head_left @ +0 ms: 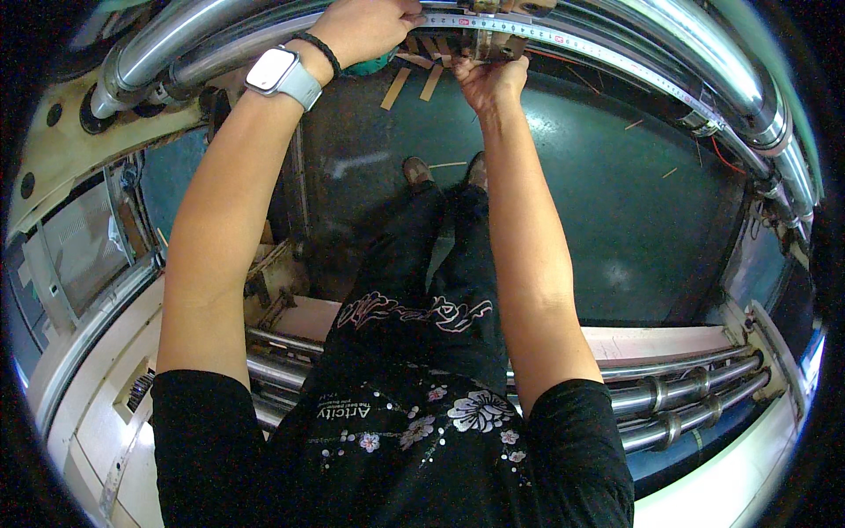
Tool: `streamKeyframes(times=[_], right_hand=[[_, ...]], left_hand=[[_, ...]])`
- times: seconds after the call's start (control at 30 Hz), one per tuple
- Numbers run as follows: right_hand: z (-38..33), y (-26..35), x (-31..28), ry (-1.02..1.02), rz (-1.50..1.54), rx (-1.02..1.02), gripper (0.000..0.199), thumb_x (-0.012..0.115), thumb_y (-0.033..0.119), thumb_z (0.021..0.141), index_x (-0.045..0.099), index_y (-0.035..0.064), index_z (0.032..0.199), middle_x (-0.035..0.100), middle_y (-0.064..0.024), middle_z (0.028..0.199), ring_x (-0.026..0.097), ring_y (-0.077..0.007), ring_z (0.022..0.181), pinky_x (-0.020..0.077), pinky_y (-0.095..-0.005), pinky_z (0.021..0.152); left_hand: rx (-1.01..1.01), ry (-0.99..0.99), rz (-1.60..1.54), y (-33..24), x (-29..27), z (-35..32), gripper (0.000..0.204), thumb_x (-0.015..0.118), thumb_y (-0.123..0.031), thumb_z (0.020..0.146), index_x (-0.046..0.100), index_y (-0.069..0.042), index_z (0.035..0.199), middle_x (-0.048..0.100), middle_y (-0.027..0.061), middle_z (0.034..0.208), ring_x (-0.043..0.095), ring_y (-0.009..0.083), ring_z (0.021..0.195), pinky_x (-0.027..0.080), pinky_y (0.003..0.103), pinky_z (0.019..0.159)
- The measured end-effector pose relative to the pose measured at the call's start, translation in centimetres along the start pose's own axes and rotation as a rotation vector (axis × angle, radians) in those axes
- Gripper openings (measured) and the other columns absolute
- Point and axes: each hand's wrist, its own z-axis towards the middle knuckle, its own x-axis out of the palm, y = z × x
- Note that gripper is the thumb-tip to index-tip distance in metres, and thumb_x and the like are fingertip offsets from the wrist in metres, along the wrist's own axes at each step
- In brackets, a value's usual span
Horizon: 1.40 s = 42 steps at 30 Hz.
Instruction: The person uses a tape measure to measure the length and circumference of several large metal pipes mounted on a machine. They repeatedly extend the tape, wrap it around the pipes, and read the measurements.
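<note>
My left hand [365, 28], with a watch [273, 70] and a black braided band [319, 51] at the wrist, is at the top beside a white scale strip [581, 44]. Its fingers are bent together near the strip's left part; what they grip is hidden. My right hand [495, 84] is turned palm up beneath a metal block [495, 42] mounted on the bar. Its thumb and fingers close around the block's lower edge, and some fingertips are out of sight behind it. The strip curves along the bar to the right.
Polished rollers [748, 57] arch across the top. More rollers [678, 396] run behind my body between pale machine frames [114, 422]. Cardboard-coloured strips [396, 88] lie on the dark green floor [616, 202]. A red wire [726, 157] hangs at the right.
</note>
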Motion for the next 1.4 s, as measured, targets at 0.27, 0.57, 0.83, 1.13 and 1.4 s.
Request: streamKeyframes(times=[0.27,0.57,0.83,1.13,1.4], right_hand=[[0.4,0.4,-2.1,-0.011,-0.089,0.062,0.071,0.012,0.057,0.082,0.046,-0.0035,0.098,0.055,-0.0169,0.067,0.053,-0.0276,0.054,0.048,-0.0381,0.048],[-4.4,-1.3,-23.9,-0.615,-0.228,0.079,0.054,0.03,0.053,0.087,0.042,0.0047,0.11,0.058,-0.0115,0.068,0.05,-0.0204,0.046,0.0454,-0.0329,0.044],[-6.1,-5.0,-33.5,-0.749,-0.576,0.092,0.035,0.043,0.035,0.086,0.054,0.0026,0.09,0.058,-0.0139,0.072,0.056,-0.0244,0.056,0.0473,-0.0376,0.052],[13.7,-7.5,-42.2,-0.672,-1.39,-0.084,0.024,0.049,0.018,0.079,0.052,0.0009,0.095,0.051,-0.0184,0.095,0.049,-0.0353,0.093,0.0437,-0.0425,0.077],[31.2,-15.9,-52.9,-0.901,-1.676,-0.263,0.016,0.045,0.014,0.078,0.054,0.0028,0.085,0.051,-0.0123,0.086,0.05,-0.0285,0.085,0.0432,-0.0416,0.073]], left_hand=[[0.027,-0.009,-0.056,-0.7,-0.3,0.0,0.026,0.047,-0.027,0.082,0.059,-0.005,0.089,0.059,0.018,0.084,0.056,0.035,0.08,0.045,0.041,0.073],[0.184,-0.072,-0.171,-5.4,-0.2,-3.7,0.026,0.061,-0.02,0.077,0.054,0.002,0.09,0.056,0.0153,0.09,0.055,0.0323,0.085,0.045,0.035,0.073],[-0.154,0.659,-0.513,-2.4,14.1,-12.6,0.02,0.056,-0.021,0.082,0.055,-0.002,0.078,0.055,0.0134,0.067,0.054,0.0228,0.06,0.042,0.032,0.056],[-0.346,0.71,-0.185,4.2,31.7,-20.1,0.026,0.043,-0.027,0.088,0.052,-0.004,0.081,0.052,0.0171,0.062,0.05,0.0344,0.054,0.037,0.043,0.05],[-0.435,0.6,0.075,5.8,37.9,-19.0,0.032,0.04,-0.036,0.087,0.051,-0.007,0.08,0.049,0.0199,0.057,0.048,0.0387,0.05,0.034,0.048,0.047]])
